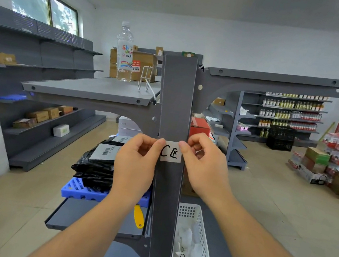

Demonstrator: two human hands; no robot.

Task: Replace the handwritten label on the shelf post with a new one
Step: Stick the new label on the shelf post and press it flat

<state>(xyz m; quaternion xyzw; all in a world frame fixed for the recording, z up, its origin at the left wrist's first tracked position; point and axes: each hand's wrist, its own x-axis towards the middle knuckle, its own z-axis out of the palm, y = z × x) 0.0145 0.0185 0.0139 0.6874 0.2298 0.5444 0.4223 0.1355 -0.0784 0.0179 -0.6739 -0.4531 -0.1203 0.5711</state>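
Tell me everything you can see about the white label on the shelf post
The label is a small white rectangle, apparently paper, with black handwritten marks: a C and a boxed character. It sits flat and upright on the front face of the dark grey shelf post, spanning nearly its width, about mid-height. The left hand pinches or presses its left edge, the right hand its right edge. Whether it is fully stuck down cannot be told.

label (171,152) on post (177,98), basket (203,241) right

White label (171,152) (black handwriting) on dark grey post (177,98); white perforated basket (203,241), yellow scraper (138,217).
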